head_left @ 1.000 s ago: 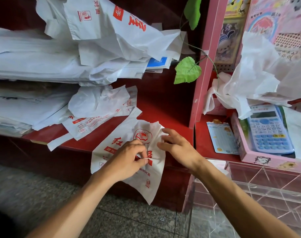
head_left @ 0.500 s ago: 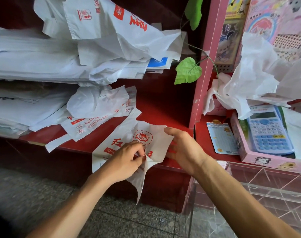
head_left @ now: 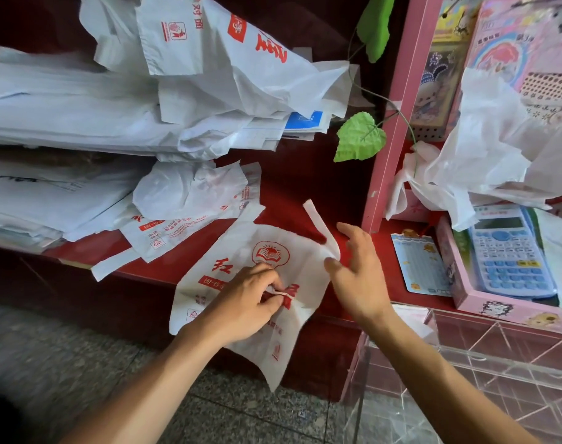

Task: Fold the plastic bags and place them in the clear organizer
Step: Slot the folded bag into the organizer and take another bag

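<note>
- The organizer (head_left: 465, 366) sits nearest, low on the right, cut off by the frame edge; its clear walls make its compartments hard to read, and I cannot tell if any bag is inside
- The bag (head_left: 241, 251) lies on the red shelf (head_left: 292, 187) with its lower part hanging over the front edge; that overhang could drag the thin plastic off to the floor if the grip eases
- The left hand (head_left: 247, 302) pinches a gathered bit of the bag with curled fingers, covering part of the print
- The right hand (head_left: 359, 274) is open, fingers spread, its fingertips by the bag's raised handle strip; whether they touch is unclear, so the fold could spring open
- Farther back, loose bags (head_left: 190, 203) and a heap (head_left: 113, 116) crowd the shelf; how many is not countable
</note>
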